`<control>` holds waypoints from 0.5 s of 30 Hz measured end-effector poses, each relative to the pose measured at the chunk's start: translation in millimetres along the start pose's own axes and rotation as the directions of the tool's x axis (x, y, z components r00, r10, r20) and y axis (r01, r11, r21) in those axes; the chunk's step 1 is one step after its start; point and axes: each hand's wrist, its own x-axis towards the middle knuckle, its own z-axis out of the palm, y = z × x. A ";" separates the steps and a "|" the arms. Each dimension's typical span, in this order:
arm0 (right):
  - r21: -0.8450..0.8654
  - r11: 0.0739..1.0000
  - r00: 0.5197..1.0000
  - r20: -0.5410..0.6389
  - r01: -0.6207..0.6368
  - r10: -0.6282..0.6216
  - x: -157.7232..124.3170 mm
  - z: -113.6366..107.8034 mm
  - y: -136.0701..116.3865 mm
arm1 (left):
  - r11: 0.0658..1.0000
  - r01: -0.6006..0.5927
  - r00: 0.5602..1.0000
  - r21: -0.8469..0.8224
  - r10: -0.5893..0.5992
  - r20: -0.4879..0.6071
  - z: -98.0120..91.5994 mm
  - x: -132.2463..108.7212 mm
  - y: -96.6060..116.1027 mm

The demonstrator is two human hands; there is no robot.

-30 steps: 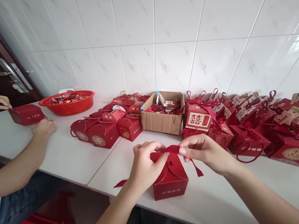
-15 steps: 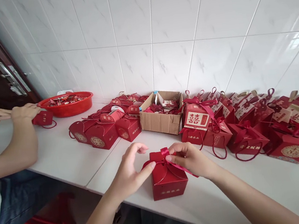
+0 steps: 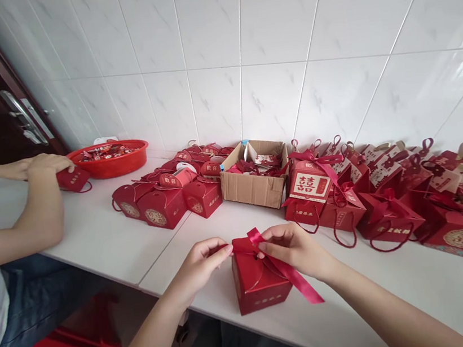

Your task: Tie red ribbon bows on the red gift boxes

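- 囍, red on white panel: front of gift box (image 3: 315, 183) just right of cardboard box (image 3: 251, 191)
- Small 歡 on flap above that panel
- 歡喜 on pale label of rounded red box (image 3: 175, 178) left of cardboard box
- Gold lettering on front red box (image 3: 259, 283): too small to read
- Round gold emblem on box (image 3: 155, 217): illegible

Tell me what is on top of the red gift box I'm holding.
A red ribbon lies across the red gift box, pinched by the left hand and right hand; one tail trails down its front. The right hand hides any knot.
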 end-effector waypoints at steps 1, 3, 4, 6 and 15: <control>-0.009 1.000 1.000 -0.018 -0.025 0.025 0.3 1.2 1.1 | 1.000 -0.013 1.000 0.008 0.013 -0.014 -1.4 -0.6 2.1; -0.074 0.997 0.997 -0.072 -0.036 0.031 0.7 4.3 3.7 | 0.999 -0.037 0.999 0.021 0.038 -0.019 -4.2 -3.6 8.6; -0.130 0.991 0.994 -0.106 -0.023 0.009 0.6 6.3 5.1 | 0.999 -0.048 0.999 0.021 0.048 -0.005 -5.2 -5.8 13.2; -0.245 0.969 0.986 -0.156 0.016 -0.056 -0.2 10.4 7.0 | 0.998 -0.061 0.996 0.001 0.061 0.063 -4.8 -9.7 24.6; -0.475 0.810 0.925 0.022 0.344 -0.380 -2.8 13.3 8.0 | 0.974 -0.165 0.976 -0.152 0.183 0.114 26.7 19.6 55.5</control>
